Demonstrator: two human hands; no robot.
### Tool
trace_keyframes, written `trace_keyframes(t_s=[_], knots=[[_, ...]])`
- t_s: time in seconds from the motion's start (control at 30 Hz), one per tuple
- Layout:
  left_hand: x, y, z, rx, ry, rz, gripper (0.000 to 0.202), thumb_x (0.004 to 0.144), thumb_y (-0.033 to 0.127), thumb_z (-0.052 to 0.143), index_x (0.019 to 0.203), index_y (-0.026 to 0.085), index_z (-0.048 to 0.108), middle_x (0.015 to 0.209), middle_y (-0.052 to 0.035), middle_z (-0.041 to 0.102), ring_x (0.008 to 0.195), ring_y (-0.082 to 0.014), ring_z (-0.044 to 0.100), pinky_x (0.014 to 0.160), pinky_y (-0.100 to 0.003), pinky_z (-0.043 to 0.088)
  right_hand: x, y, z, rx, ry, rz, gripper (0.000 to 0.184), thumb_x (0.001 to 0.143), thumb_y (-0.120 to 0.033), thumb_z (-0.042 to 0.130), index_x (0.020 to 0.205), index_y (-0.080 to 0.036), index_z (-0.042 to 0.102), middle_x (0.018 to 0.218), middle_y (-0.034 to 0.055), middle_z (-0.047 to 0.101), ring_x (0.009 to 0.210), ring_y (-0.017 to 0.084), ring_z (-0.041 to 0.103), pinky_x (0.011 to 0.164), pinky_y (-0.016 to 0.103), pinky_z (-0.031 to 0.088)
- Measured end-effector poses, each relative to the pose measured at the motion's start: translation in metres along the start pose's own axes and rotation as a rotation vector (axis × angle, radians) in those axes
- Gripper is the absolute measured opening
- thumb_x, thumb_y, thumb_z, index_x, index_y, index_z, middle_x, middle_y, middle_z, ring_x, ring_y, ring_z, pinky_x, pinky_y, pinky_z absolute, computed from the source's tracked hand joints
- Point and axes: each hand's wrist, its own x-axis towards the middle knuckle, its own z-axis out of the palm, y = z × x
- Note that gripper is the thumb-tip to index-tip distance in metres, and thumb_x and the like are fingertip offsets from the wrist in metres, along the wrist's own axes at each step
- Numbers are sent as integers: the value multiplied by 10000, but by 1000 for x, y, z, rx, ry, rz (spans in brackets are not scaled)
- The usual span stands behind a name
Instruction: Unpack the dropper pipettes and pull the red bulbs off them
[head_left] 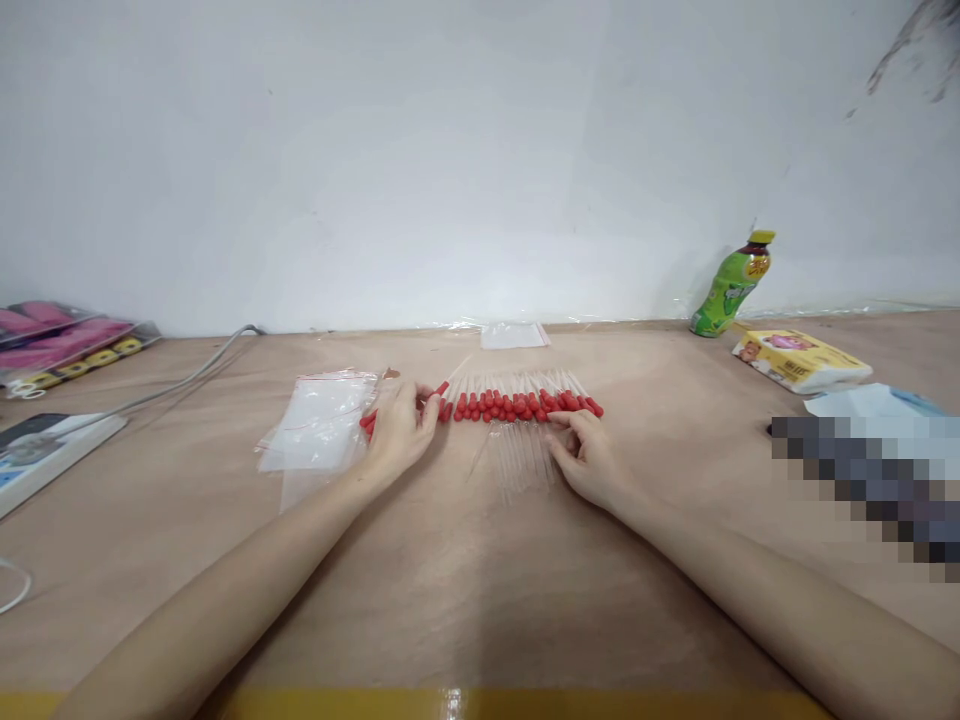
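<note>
A row of several clear glass droppers with red rubber bulbs (525,405) lies across the middle of the wooden table (465,560). My left hand (401,430) is curled at the row's left end, closed on a few droppers with red bulbs showing at both sides of it. My right hand (589,455) rests on the glass stems under the row's right part, fingers bent in a pinch on them. A pile of clear zip bags (319,430) lies just left of my left hand.
A small clear bag (514,335) lies by the wall. A green drink bottle (731,285) leans at the back right, with a tissue pack (799,360) beside it. At the left are a power strip (45,450), a cable (187,375) and pink packages (60,340).
</note>
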Motion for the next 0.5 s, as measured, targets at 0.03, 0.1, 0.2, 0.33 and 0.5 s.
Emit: trace_keyframes(t_s=[0.03, 0.1, 0.2, 0.33, 0.5], knots=[[-6, 0, -3, -54, -10, 33, 168, 836, 299, 420, 832, 164, 521, 788, -34, 587, 716, -157, 549, 663, -288, 433, 1, 2, 1, 17, 35, -17, 258, 774, -255, 493, 986, -132, 572, 776, 62, 565, 596, 134, 493, 605, 291, 442], [-19, 1, -8, -132, -66, 131, 164, 842, 295, 429, 871, 170, 531, 801, -25, 599, 716, -146, 554, 664, -276, 438, 2, 5, 1, 58, 98, -55, 257, 788, -267, 488, 1004, -151, 563, 826, 73, 566, 663, 152, 511, 627, 301, 449], [-35, 0, -10, -228, -111, 252, 147, 844, 269, 448, 911, 175, 539, 822, -26, 611, 734, -138, 565, 665, -262, 449, 3, 5, -1, 106, 144, -101, 257, 822, -267, 456, 1041, -167, 546, 890, 82, 569, 778, 172, 536, 700, 322, 458], [-44, 0, -5, -310, -107, 349, 126, 840, 226, 470, 919, 171, 551, 839, -41, 616, 766, -139, 575, 693, -268, 469, 0, -8, -9, 39, 136, -259, 298, 822, -276, 483, 1101, -181, 531, 1036, 102, 560, 965, 199, 523, 846, 369, 426], [-48, 6, -2, -353, -136, 466, 140, 841, 200, 467, 947, 182, 557, 922, -59, 632, 869, -152, 596, 781, -284, 489, -5, -23, -11, -179, -36, -493, 428, 782, -384, 554, 1175, -218, 517, 1139, 94, 568, 1092, 242, 476, 966, 459, 311]])
